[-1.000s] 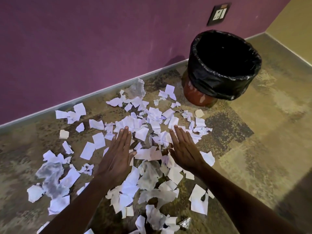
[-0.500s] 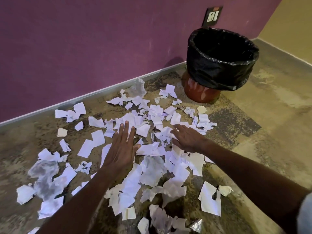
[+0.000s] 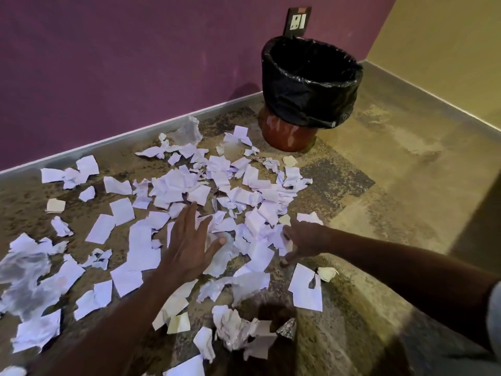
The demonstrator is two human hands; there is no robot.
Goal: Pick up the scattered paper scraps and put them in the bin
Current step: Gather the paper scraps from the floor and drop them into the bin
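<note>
Several white paper scraps (image 3: 173, 187) lie scattered over the mottled floor, from the purple wall down to the bottom of the view. A brown bin with a black liner (image 3: 309, 82) stands at the back near the wall corner. My left hand (image 3: 189, 240) lies flat, fingers spread, on scraps in the middle of the heap. My right hand (image 3: 305, 238) is to its right, fingers bent down onto the scraps at the heap's right edge; I cannot see whether it holds any.
A wall socket (image 3: 296, 21) sits above the bin. A crumpled clear plastic piece (image 3: 25, 278) lies at the left, and a small foil bit (image 3: 287, 328) at the bottom. Bare floor (image 3: 393, 185) stretches right of the heap.
My right hand has swung from flat beside the left to the heap's right edge, dragging scraps inward. My left hand has slid slightly forward. The view has shifted closer to the bin.
</note>
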